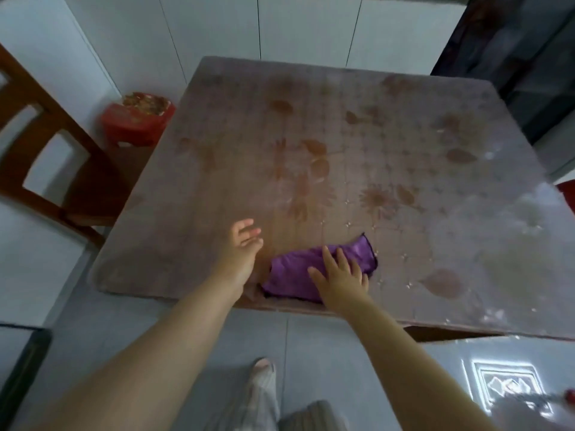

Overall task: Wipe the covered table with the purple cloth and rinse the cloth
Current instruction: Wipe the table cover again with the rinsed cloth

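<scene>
The purple cloth lies crumpled near the front edge of the table, which has a brown leaf-patterned plastic cover. My right hand presses flat on the cloth's right half, fingers spread and pointing away from me. To the left of the cloth rests my left hand, on the bare cover, fingers loosely extended and holding nothing. A small gap separates it from the cloth.
A wooden chair stands at the table's left side, with a red plastic stool behind it. A dark cabinet stands at the back right. White wall panels are behind the table. My legs and a foot show on the grey tiled floor.
</scene>
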Demonstrator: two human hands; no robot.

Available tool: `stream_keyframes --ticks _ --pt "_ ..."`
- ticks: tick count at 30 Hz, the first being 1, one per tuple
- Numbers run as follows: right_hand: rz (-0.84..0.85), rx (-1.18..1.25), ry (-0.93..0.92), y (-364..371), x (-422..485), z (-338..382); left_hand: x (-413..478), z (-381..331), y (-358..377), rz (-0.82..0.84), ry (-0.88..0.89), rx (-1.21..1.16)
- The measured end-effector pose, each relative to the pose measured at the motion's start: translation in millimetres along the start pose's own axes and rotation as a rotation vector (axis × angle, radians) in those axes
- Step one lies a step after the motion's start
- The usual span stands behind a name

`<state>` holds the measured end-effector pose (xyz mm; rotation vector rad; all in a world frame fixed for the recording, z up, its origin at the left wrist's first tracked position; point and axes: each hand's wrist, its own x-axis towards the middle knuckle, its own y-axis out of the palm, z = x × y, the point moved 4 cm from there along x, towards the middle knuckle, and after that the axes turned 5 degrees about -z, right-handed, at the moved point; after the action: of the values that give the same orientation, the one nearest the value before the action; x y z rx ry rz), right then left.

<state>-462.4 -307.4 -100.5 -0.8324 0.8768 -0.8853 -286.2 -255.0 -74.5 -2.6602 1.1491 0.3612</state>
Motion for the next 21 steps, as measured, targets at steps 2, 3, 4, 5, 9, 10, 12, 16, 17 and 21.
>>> stream_keyframes --ticks 2,3,4,5,9,10,12,16,17,21 --pt "0.057 -0.121 0.000 32.7 18.6 -3.8 9.6 12.3 -0.6 -0.037 -0.020 0.088" --pt "0.011 -0.139 -0.100 35.0 25.8 3.2 13.4 19.6 -0.4 -0.033 -0.006 0.146" --pt "-0.015 -0.178 -0.231 35.2 37.7 6.4 14.5 25.9 -0.1 -0.021 0.004 0.226" --pt "-0.051 -0.174 -0.315 27.5 53.5 7.2 13.9 31.3 -0.3 -0.015 0.013 0.294" --pt "-0.189 -0.016 -0.139 -9.3 134.8 -13.1 5.4 36.5 -19.3 -0.145 0.020 0.377" --pt "-0.187 0.006 -0.100 -13.5 149.3 -4.8 1.9 34.6 -26.4 -0.184 0.015 0.379" --pt "-0.091 0.048 -0.137 -3.4 169.0 34.8 -3.1 30.4 -41.2 -0.247 0.051 0.409" --pt "0.171 -0.058 -0.535 50.0 133.9 150.1 -7.2 26.0 -70.5 -0.345 0.120 0.440" --pt "0.205 -0.126 -0.650 63.1 111.2 167.9 -7.2 23.3 -75.6 -0.356 0.143 0.433" --pt "0.146 -0.239 -0.862 87.7 44.7 149.7 0.6 20.6 -92.1 -0.350 0.117 0.418"
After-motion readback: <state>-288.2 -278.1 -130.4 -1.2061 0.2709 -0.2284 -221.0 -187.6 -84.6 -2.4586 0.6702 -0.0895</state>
